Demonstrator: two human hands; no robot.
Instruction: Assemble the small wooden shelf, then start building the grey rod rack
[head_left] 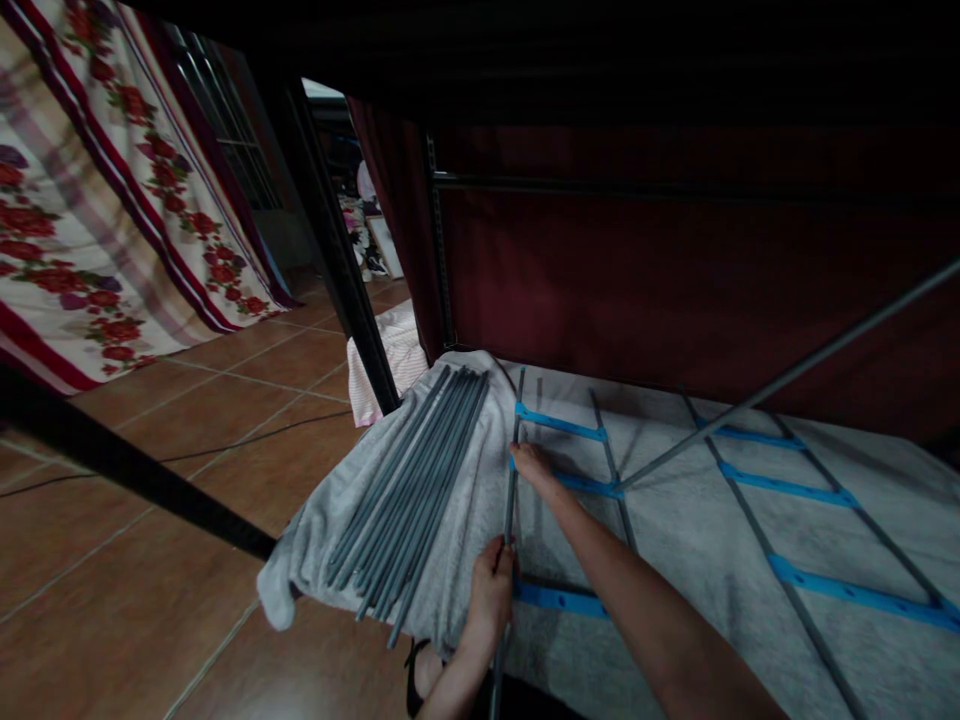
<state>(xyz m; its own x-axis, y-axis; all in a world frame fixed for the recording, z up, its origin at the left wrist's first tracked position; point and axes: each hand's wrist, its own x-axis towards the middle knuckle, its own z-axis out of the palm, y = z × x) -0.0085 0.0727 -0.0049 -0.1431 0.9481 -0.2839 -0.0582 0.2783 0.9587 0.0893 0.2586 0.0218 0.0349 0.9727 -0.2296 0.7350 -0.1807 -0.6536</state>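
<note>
My left hand (pixel 491 585) is closed round a grey rod (pixel 510 510) that runs along the left side of a frame with blue crosspieces (pixel 561 423). Farther up the same rod, at the left end of the middle crosspiece, my right hand (pixel 529 463) is pinched on it. Just left of my hands lies a bundle of loose grey rods (pixel 424 480). A second frame of rods and blue crosspieces (pixel 787 485) lies at the right. One grey rod (pixel 795 340) slants up to the right from the first frame's middle crosspiece.
Grey cloth (pixel 690 590) covers the surface under the frames. Black metal posts (pixel 341 240) stand at the left, with a dark red curtain (pixel 637 270) behind. A flowered cloth (pixel 112 220) hangs at the far left above the tiled floor (pixel 187 590), where a black cable lies.
</note>
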